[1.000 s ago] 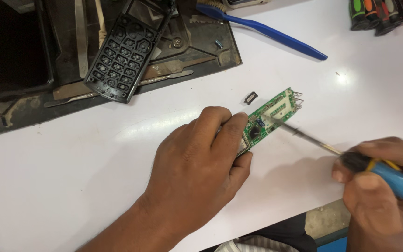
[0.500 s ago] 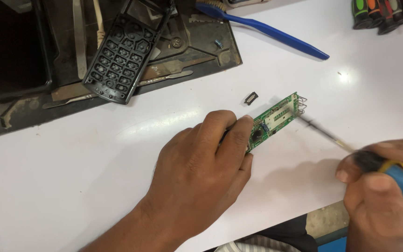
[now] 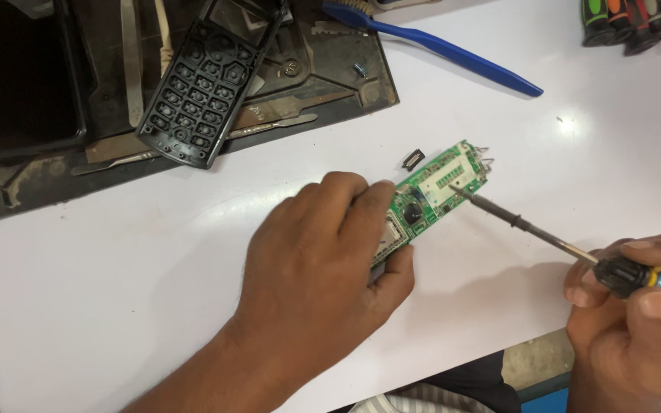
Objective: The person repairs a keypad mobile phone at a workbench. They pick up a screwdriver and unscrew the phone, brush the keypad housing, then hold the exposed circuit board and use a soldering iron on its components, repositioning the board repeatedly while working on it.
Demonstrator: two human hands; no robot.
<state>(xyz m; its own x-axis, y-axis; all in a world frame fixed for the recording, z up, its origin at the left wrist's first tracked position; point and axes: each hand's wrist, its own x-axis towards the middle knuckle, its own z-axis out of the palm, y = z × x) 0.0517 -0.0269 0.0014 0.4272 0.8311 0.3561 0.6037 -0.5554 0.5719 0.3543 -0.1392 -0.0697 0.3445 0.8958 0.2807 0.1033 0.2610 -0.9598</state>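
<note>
The green circuit board [image 3: 437,190] lies flat on the white counter [image 3: 116,291], near the middle. It is the landmark here.

The left hand [image 3: 315,268] lies over the near end of the board. Its fingers are pressed down on the board's top and its thumb pushes on the board's side, so the hand is clamped on the board. The far end of the board sticks out bare.

The right hand [image 3: 636,321] is to the right of the board, well apart from it, at the near edge of the counter. It is closed tight round the handle of a soldering iron [image 3: 545,237]. The thin metal tip of the iron touches the bare far end of the board.

A tiny black frame part [image 3: 414,158] lies just beside the board, on its far left side. A black keypad [image 3: 204,88] rests tilted on a dark work mat [image 3: 330,84], far left of the board. A blue toothbrush [image 3: 437,46] lies beyond the board. Some screwdriver handles [image 3: 629,23], green, orange and red, are at the far right corner.

Between the board and the mat the counter is bare white. Left of the left hand there is wide open room too.
</note>
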